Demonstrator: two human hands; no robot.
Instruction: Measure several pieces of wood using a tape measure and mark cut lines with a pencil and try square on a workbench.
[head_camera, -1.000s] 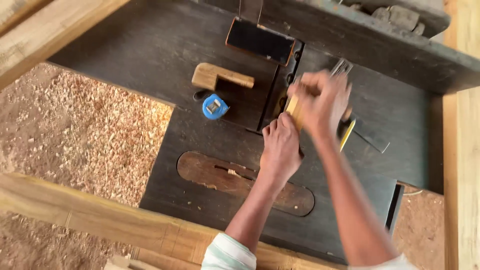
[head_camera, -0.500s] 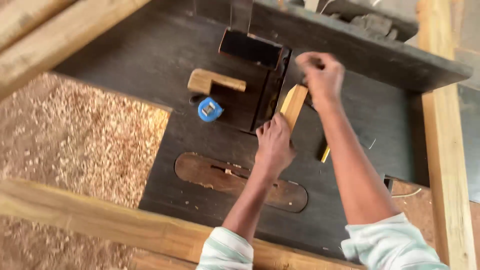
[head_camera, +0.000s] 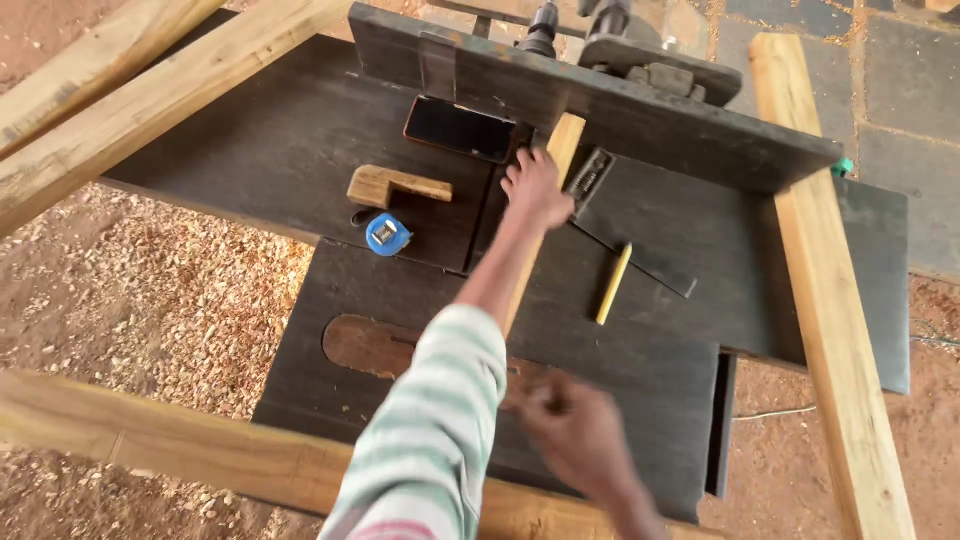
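Right hand (head_camera: 575, 435) dropped back, grip unclear; left hand (head_camera: 535, 185) presses pale wooden strip (head_camera: 560, 150).

ground: red earth, sawdust (head_camera: 150, 290) | paving slabs (head_camera: 890, 80) top right | light: daylight

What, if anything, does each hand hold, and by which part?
The left hand presses on the wooden strip near its far end, beside the fence. The right hand is blurred at the strip's near end; whether it grips cannot be told.
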